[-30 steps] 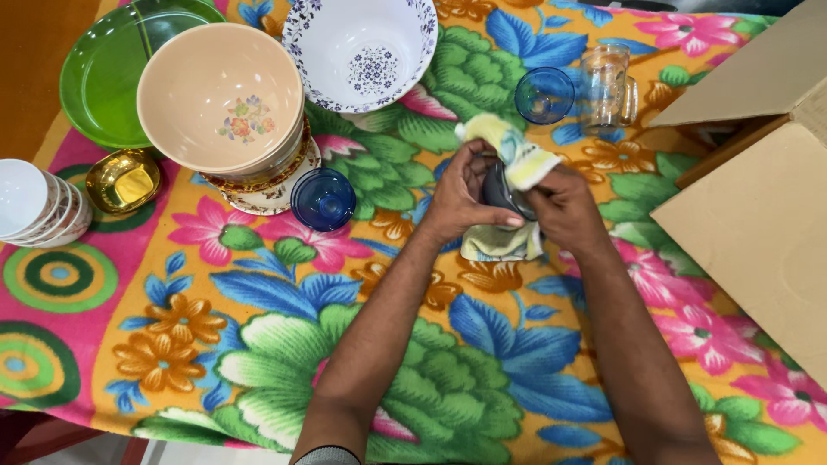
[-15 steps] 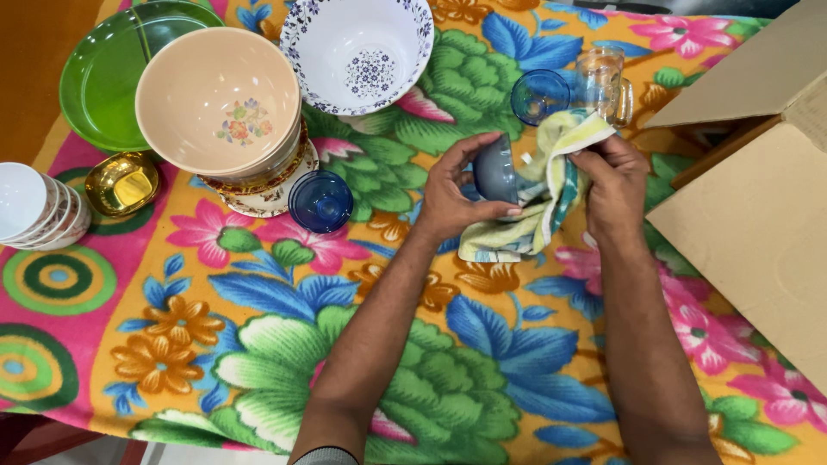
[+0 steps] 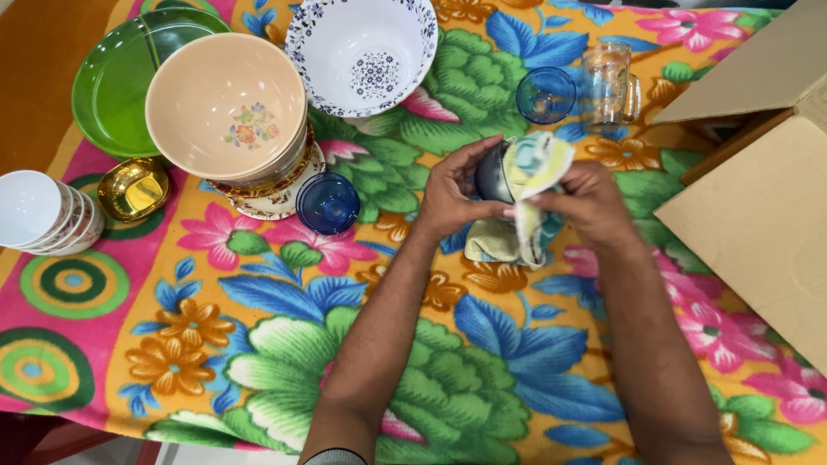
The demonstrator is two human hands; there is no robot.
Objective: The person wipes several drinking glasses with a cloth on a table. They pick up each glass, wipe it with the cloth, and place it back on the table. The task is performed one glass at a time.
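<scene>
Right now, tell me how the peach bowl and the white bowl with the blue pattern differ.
The peach bowl is plain peach inside with a small flower motif at its bottom; the white bowl carries a blue floral band round its rim and a blue medallion at its centre. The peach bowl sits stacked on other dishes; the white bowl rests on the floral cloth. Both stand upright, empty, untouched by either hand.

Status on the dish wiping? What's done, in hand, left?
Done: can't tell which are wiped. In hand: left hand holds a small dark bowl while right hand presses the cloth on it. Left: perhaps the blue glass bowls, clear mug, stacked bowls.
</scene>
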